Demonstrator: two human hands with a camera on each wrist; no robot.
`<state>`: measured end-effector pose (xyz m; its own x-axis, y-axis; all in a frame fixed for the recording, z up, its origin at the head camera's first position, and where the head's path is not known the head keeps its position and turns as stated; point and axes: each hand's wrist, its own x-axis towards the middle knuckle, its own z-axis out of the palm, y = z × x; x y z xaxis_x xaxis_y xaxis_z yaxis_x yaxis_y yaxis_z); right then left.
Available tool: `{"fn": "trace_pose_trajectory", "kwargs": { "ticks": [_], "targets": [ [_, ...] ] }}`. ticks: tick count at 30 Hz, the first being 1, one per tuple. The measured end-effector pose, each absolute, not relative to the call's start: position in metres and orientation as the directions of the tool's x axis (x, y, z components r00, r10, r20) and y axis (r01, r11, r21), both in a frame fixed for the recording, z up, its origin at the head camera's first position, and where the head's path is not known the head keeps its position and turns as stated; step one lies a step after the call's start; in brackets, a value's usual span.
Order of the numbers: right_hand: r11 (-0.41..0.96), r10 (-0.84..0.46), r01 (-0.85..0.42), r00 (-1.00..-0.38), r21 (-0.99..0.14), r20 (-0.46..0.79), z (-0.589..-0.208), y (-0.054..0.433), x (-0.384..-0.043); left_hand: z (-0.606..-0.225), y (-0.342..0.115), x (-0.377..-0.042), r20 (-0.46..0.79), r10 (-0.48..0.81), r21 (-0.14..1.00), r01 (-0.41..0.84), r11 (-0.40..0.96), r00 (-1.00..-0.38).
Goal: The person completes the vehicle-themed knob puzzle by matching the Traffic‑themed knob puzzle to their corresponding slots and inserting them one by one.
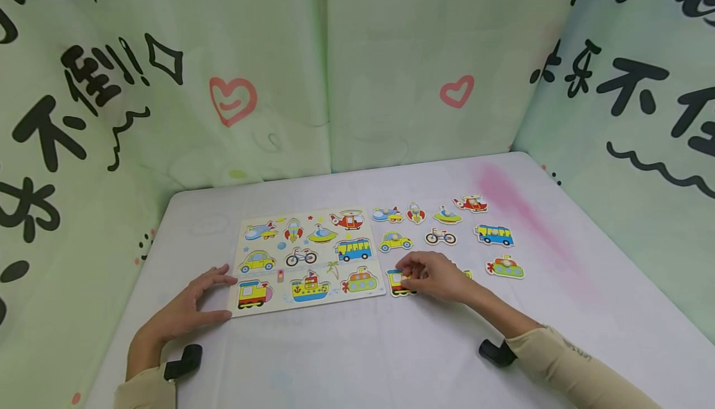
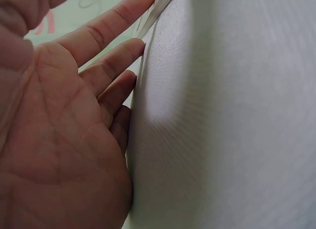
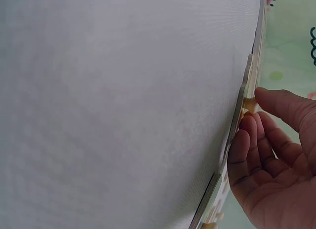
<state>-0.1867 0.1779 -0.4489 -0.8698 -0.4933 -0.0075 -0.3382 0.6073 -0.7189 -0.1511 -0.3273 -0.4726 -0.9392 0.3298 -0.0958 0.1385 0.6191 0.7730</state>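
I'm watching the train piece (image 1: pixel 395 283), which is lying just beside the right edge of the puzzle board (image 1: pixel 279 300), partly hidden by fingers. The right hand (image 1: pixel 438 277) is grasping it: in the right wrist view its thumb and fingertips are pinching the small knob (image 3: pixel 250 105). Whether the piece is leaving the cloth, I'm not managing to tell. I'm judging the step in hand to be the pick-up, with the next move calling for a lift by the knob and a leftward carry to the matching printed train (image 1: pixel 253 294) at the board's lower left. There the left hand (image 1: pixel 177 306) is resting by the left edge, its grip released and fingers spreading, so I'm wanting its thumb kept clear of that corner. Farther out, the car piece (image 1: pixel 395 241), bicycle piece (image 1: pixel 440 237), bus piece (image 1: pixel 494 236) and submarine piece (image 1: pixel 505 267) are lying on the white-covered worktop (image 1: pixel 313 365), and a green curtain (image 1: pixel 385 123) is hanging behind
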Motion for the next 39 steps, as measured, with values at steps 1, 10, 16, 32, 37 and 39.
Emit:
{"fn": "trace_pose_trajectory", "kwargs": {
  "ticks": [1, 10, 16, 32, 37, 39],
  "targets": [
    [0.609, -0.491, -0.336, -0.871, -0.719, -0.010, -0.449, 0.178, -0.187, -0.473, -0.327, -0.151, -0.097, 0.329, 0.773, 0.137, 0.620, -0.939],
    [0.615, -0.459, -0.312, -0.888, -0.724, -0.007, -0.449, 0.176, -0.197, -0.473, -0.327, -0.150, -0.112, 0.318, 0.776, 0.118, 0.620, -0.941],
    [0.639, -0.425, -0.282, -0.905, -0.716, -0.022, -0.450, 0.178, -0.208, -0.474, -0.328, -0.150, -0.091, 0.327, 0.770, 0.142, 0.622, -0.941],
    [0.688, -0.358, -0.241, -0.933, -0.685, -0.032, -0.445, 0.181, -0.235, -0.470, -0.325, -0.150, -0.111, 0.306, 0.755, 0.120, 0.645, -0.945],
    [0.710, -0.318, -0.195, -0.946, -0.676, -0.060, -0.444, 0.178, -0.242, -0.469, -0.325, -0.150, -0.114, 0.306, 0.758, 0.117, 0.642, -0.945],
    [0.715, -0.305, -0.185, -0.950, -0.674, -0.064, -0.444, 0.178, -0.245, -0.470, -0.325, -0.150, -0.113, 0.307, 0.759, 0.117, 0.641, -0.945]
  ]
}}
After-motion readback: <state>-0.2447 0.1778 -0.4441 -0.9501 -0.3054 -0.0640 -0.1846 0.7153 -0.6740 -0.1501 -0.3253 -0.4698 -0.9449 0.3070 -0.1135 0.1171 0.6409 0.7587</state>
